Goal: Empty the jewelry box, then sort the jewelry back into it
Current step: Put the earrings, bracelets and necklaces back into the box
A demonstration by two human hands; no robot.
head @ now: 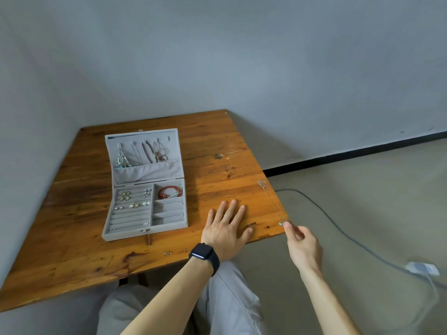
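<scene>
The thin chain [272, 201] is pinched at its near, sparkly end by the right hand's [303, 243] fingers [288, 226], and it's laid right along the tabletop [72, 250] edge, stretched away from them. That's where trouble could be had: fine, slick metal links, so with one loose pinch or quick tug it probably gets slid onto the floor [338, 189], or knotted. The left hand [225, 228] is spread flat, fingers released, pressed on glossy, worn wood just left of the pinching fingers. Further left the box [125, 234] is parked, grey velvet with padded rolls, not emptied yet: red bead bracelet [168, 192], pearly studs [139, 204].
</scene>
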